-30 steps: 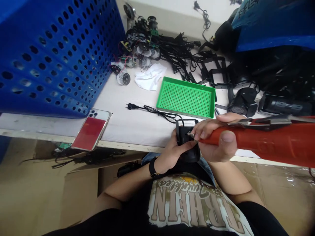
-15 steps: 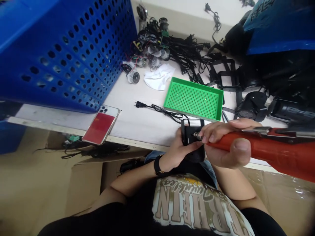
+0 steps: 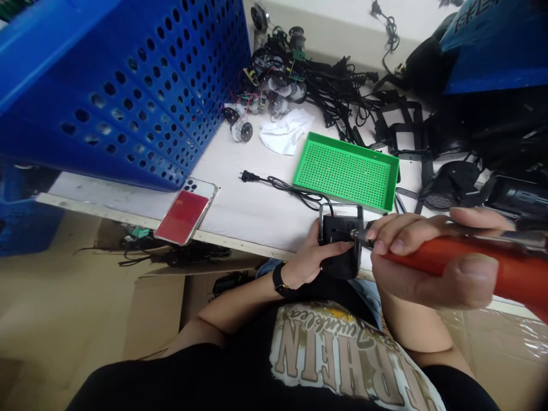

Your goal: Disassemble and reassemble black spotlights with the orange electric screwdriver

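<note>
Left hand: clenching the black housing from below and behind, fingers wrapping across its face, grip firm
Right hand: clenching the orange electric screwdriver around its body, grip closed, fingers curling over the top, thumb lying along the side
Bit: the metal bit is pointing left and sitting against the housing's face; exact contact point is too small to tell
Housing position: being held in the air by the left hand, over the front edge of the white surface, just above the person's lap
Wrist: black wristwatch is sitting on the left wrist
Nearby: black power cord is lying just behind the housing, its plug pointing left; green perforated tray is resting beyond it
Further out: phone is lying near the surface's front edge, blue perforated crate is standing at left, white cloth and small wired motors are sitting up the surface, black brackets are piled at right
</note>
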A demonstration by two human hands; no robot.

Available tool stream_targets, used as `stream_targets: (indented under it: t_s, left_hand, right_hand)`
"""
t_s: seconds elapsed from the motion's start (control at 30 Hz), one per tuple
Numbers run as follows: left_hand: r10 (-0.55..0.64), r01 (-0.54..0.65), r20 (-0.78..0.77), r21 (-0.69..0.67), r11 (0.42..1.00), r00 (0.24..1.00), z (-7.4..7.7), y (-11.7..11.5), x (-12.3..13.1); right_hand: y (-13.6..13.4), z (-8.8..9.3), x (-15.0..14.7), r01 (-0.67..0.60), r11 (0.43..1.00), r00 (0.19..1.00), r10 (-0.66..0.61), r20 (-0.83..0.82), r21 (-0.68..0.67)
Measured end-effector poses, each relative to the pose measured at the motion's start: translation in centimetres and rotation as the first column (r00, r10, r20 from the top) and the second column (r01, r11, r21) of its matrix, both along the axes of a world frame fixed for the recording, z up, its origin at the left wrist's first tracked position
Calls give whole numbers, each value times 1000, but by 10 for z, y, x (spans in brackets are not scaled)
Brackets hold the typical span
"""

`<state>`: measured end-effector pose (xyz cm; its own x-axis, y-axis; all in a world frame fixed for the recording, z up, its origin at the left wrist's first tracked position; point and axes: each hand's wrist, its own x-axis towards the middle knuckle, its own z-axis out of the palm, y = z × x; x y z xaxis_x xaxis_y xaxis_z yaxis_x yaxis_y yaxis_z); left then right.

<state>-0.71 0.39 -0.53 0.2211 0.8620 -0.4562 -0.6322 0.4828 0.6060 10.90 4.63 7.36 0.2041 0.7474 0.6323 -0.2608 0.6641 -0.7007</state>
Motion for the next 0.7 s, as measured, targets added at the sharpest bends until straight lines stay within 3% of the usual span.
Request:
stream_targets:
  t_s: [0.2, 0.43, 0.7]
  left_hand:
    - [12, -13, 45, 23, 1000, 999, -7, -3, -3]
    - [18, -18, 38, -1, 1000, 999, -8, -4, -2]
    - [22, -21, 13, -19, 1000, 1000, -2, -5, 1]
  right_hand:
    - [-10, 10, 11, -103, 995, 995, 103, 8, -13]
    - [-13, 9, 8, -82, 995, 997, 81, -14, -48]
    - [2, 0, -14, 23, 995, 997, -16, -81, 93]
